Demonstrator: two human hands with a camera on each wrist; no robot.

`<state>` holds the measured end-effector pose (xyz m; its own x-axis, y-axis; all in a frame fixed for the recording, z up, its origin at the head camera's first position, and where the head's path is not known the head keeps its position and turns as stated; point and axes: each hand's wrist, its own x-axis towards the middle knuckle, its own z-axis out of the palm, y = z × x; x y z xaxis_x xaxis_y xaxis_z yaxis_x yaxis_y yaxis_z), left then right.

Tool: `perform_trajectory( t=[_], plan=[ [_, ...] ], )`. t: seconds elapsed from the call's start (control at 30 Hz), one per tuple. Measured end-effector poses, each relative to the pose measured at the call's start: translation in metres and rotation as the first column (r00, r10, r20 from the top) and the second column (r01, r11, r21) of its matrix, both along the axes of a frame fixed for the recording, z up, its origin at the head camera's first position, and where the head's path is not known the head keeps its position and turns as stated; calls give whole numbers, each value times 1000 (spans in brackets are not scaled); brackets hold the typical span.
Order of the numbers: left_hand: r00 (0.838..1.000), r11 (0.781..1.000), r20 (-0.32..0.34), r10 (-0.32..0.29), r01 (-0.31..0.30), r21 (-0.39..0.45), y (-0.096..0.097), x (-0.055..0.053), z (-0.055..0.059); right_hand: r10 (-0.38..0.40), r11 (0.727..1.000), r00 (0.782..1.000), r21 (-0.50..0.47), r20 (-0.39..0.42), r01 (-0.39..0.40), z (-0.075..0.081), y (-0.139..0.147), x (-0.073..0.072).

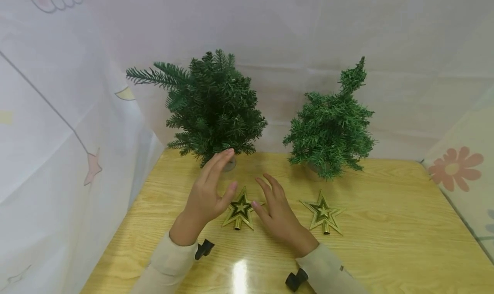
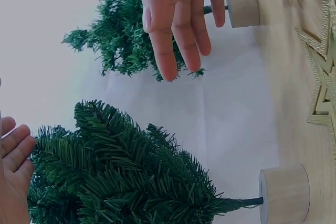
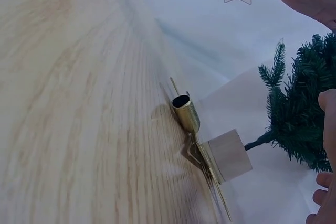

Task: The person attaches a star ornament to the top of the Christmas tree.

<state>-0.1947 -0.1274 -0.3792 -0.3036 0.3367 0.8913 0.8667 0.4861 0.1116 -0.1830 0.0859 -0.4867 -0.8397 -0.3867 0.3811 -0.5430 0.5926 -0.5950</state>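
Note:
My left hand [image 1: 206, 196] hovers just left of a gold star tree topper [image 1: 240, 207], its fingers extended and holding nothing. On that star's right side is my right hand [image 1: 278, 212], fingers loosely bent with nothing in them; whether it touches the star's tip cannot be told. A second gold star [image 1: 323, 212] lies flat farther right. Behind the left hand stands a dark green artificial Christmas tree [image 1: 216, 109]. To its right, a smaller artificial tree [image 1: 332, 133] has a bent top. In the left wrist view each tree has a round wooden base [image 2: 286, 195].
The wooden table [image 1: 393, 225] carries the trees near its back edge. A pale cloth backdrop [image 1: 278, 32] with printed flowers and stars hangs behind and on both sides. Dark devices are strapped by both wrists, including one at the left cuff [image 1: 204, 249].

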Motion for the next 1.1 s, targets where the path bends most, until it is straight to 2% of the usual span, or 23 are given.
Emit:
perform_trajectory(
  t=[0.37,0.8,0.97,1.1],
  plan=[
    [1000,999,-4,17,-17,49,1,-1,3,-34,999,999,-31,8,34,0,4,-6],
    [991,983,-115,63,-42,178,-3,4,19,-28,999,999,-38,35,29,-6,2,-8],
    [984,974,-169,62,-22,224,-5,6,25,-26,999,999,-32,41,28,-9,1,-8],
    [982,965,-169,84,-38,259,-7,4,25,-27,999,998,-30,48,29,-11,0,-7]
  ],
)
